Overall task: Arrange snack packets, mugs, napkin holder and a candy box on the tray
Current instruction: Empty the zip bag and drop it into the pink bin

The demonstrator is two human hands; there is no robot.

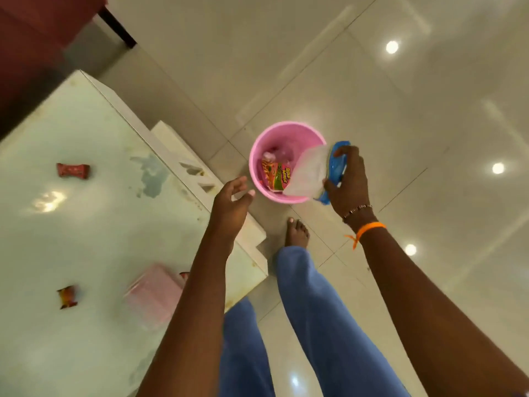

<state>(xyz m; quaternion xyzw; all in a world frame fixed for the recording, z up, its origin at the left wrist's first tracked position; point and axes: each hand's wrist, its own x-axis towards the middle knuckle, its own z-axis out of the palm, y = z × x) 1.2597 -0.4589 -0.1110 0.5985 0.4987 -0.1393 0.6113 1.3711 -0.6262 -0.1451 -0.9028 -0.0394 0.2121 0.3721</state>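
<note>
My right hand (347,181) grips a blue-rimmed object with a translucent white part (312,173), tilted over a pink bucket (254,156) on the floor. Inside the bucket lies a red and green snack packet (276,176) with other wrappers. My left hand (232,202) hovers with fingers spread, holding nothing, just left of the bucket and above the table's edge. On the pale glass table (86,224) rest a red candy wrapper (73,170), a crumpled red and yellow wrapper (67,296) and a pink box (156,293), blurred, by my left forearm.
The table's white stepped edge (183,156) runs diagonally beside the bucket. My bare foot (296,232) and blue trouser legs stand on the glossy tiled floor (400,110) below the bucket. A dark red seat (34,38) fills the top left corner.
</note>
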